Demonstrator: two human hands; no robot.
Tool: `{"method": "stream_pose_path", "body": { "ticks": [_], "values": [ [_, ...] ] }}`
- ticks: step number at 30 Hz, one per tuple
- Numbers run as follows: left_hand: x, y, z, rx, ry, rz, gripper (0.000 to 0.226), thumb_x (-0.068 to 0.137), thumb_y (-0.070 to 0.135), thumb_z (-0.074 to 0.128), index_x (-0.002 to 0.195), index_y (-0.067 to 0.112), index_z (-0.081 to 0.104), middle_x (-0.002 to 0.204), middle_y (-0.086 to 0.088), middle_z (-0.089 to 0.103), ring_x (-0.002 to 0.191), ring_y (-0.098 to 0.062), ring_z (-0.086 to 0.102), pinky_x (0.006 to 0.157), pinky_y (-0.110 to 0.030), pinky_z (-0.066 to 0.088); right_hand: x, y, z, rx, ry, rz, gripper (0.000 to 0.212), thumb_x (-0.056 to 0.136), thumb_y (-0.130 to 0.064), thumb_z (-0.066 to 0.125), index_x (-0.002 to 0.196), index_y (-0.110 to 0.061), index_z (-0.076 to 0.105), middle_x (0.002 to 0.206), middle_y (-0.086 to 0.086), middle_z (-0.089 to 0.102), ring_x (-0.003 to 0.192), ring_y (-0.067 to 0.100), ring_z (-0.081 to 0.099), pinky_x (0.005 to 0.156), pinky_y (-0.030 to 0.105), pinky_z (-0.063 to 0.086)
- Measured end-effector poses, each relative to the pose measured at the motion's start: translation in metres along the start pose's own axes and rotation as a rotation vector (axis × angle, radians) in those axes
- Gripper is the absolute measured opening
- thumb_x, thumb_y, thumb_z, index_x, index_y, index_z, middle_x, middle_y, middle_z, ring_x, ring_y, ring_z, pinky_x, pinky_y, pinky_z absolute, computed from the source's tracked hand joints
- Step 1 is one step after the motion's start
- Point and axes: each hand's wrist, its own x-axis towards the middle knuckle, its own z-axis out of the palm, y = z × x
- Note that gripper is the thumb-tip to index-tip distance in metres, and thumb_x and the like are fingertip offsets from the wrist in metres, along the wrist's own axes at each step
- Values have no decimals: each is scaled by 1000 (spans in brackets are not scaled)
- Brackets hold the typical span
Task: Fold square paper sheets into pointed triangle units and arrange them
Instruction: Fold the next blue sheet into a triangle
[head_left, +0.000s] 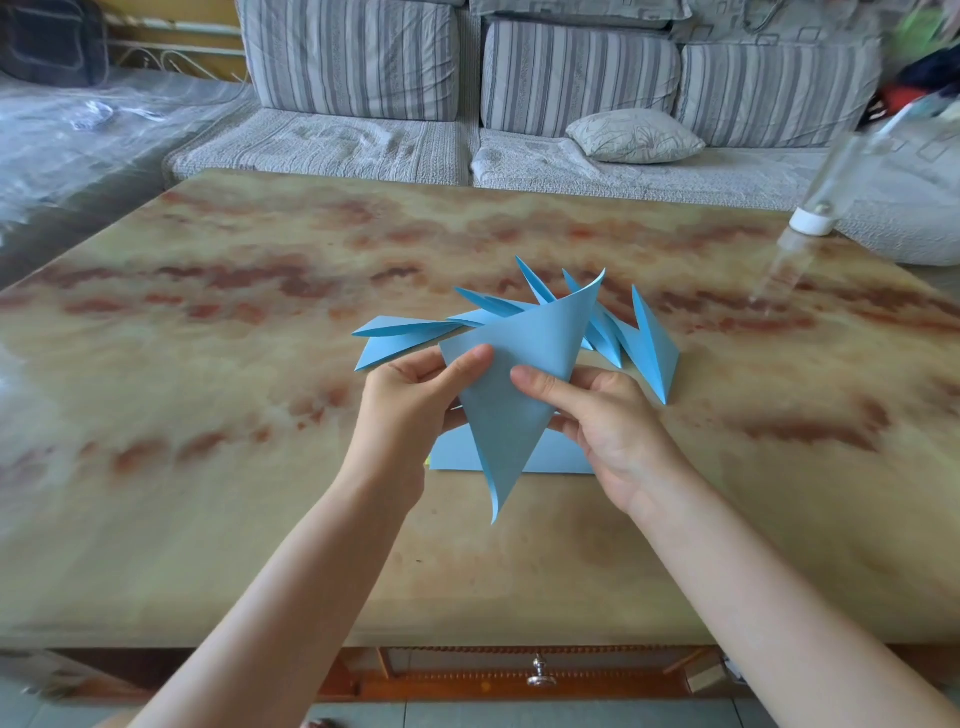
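A wide marble-patterned table (208, 415) fills most of the frame, with a striped grey sofa (363, 67) across the top. At frame centre, just above the table, both hands hold one blue paper sheet (514, 374). It is curled loosely, not yet creased flat. Its long axis runs from a tip at upper right of centre down to a tip at lower centre, pointing toward the viewer.

The left hand (410, 410) pinches the sheet's left edge, thumb on top. The right hand (608, 421) pinches the right edge the same way. The grips sit opposite each other across the axis, about equally near it, so the coming crease likely falls between them.

Beyond the sheet, folded blue triangle units (644, 343) fan out on the table. Flat blue sheets (561, 460) lie under the hands.
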Motion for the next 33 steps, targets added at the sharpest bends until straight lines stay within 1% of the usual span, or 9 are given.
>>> {"method": "stream_pose_path", "body": {
  "ticks": [5, 11, 14, 17, 21, 23, 26, 30, 33],
  "values": [
    [0, 2, 1, 9, -17, -23, 10, 83, 17, 69, 91, 13, 73, 85, 0, 75, 76, -11, 71, 62, -19, 54, -1, 1, 0, -22, 12, 0, 19, 77, -18, 75, 93, -9, 74, 94, 5, 76, 87, 15, 69, 81, 24, 53],
    [-2, -4, 5, -20, 16, 4, 20, 79, 12, 73, 99, 8, 72, 92, -5, 75, 81, -17, 71, 71, -25, 58, -2, 0, 1, -35, -40, -5, 23, 77, -21, 74, 96, -8, 74, 97, 7, 75, 88, 15, 69, 80, 24, 53],
    [0, -3, 3, -55, 54, 14, 16, 80, 13, 72, 96, 9, 72, 92, -5, 75, 80, -16, 71, 67, -23, 56, -2, -1, 0, 5, -82, 11, 24, 71, -31, 73, 87, -13, 74, 92, 4, 75, 83, 15, 68, 79, 25, 55],
    [2, 0, -1, -81, 88, 29, 9, 81, 11, 71, 90, 11, 72, 88, -4, 75, 77, -15, 70, 67, -22, 56, 0, 0, -2, 25, -62, 10, 14, 80, -26, 70, 81, -12, 74, 89, 7, 74, 80, 19, 67, 86, 32, 56],
    [1, 0, 0, -94, 91, 35, 6, 82, 11, 70, 87, 12, 72, 84, -1, 75, 74, -13, 70, 65, -21, 55, 0, 1, -1, 1, -9, -11, 14, 83, -21, 70, 82, -8, 73, 92, 10, 74, 83, 20, 66, 90, 34, 54],
    [1, -1, 1, -101, 97, 33, 6, 82, 11, 70, 87, 13, 72, 84, 0, 75, 74, -12, 70, 64, -21, 55, 0, 0, 0, -21, 12, -29, 13, 83, -20, 70, 81, -8, 73, 93, 11, 74, 84, 20, 67, 89, 32, 54],
    [1, -2, 1, -101, 110, 30, 5, 82, 11, 71, 87, 14, 72, 85, 0, 75, 75, -12, 70, 64, -20, 54, 0, 0, 1, -29, 22, -27, 13, 82, -22, 71, 78, -10, 73, 87, 7, 75, 77, 17, 67, 84, 30, 55],
    [2, -1, 0, -104, 132, 33, 5, 83, 13, 71, 88, 15, 72, 87, -1, 75, 78, -13, 70, 65, -20, 55, -2, 0, 0, -12, -35, 2, 27, 71, -36, 72, 82, -11, 74, 89, 6, 75, 80, 16, 70, 82, 30, 57],
    [2, -1, 1, -105, 145, 29, 5, 82, 14, 71, 87, 15, 72, 88, -1, 75, 77, -13, 70, 65, -20, 55, -2, 1, -1, -17, -21, -14, 17, 78, -25, 72, 82, -8, 73, 88, 7, 75, 79, 16, 69, 84, 32, 56]
  ]
}}
